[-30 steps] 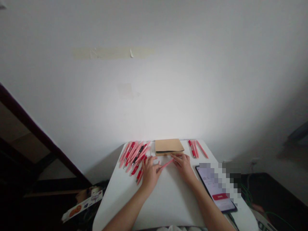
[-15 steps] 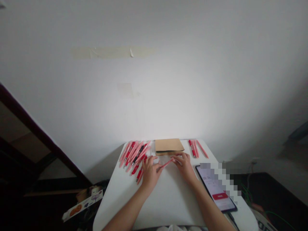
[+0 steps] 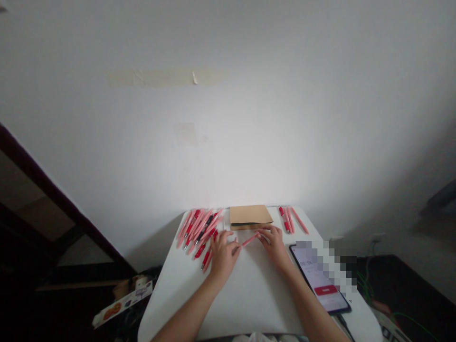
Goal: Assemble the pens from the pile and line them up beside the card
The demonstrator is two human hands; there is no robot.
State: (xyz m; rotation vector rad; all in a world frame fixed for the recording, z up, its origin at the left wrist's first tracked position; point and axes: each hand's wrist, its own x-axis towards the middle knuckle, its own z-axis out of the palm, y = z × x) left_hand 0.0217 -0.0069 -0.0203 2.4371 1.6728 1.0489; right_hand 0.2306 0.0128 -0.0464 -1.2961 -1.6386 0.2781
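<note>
Both hands meet over the middle of a white table (image 3: 249,294). My left hand (image 3: 223,254) and my right hand (image 3: 275,244) each pinch one end of a pink pen (image 3: 250,239), held slanted between them just above the tabletop. A heap of several pink and red pens (image 3: 199,228) lies to the left of my left hand. A small group of pink and red pens (image 3: 290,220) lies at the far right. A flat brown cardboard box (image 3: 250,216) sits at the table's far edge, just beyond the hands.
A phone (image 3: 322,282) with a lit screen lies at the right of the table beside my right forearm, a cable leading from it. A white wall rises directly behind the table. A printed box (image 3: 121,304) lies on the dark floor at the left.
Both hands have shifted very slightly with the pink pen still pinched between them. Nothing else has moved.
</note>
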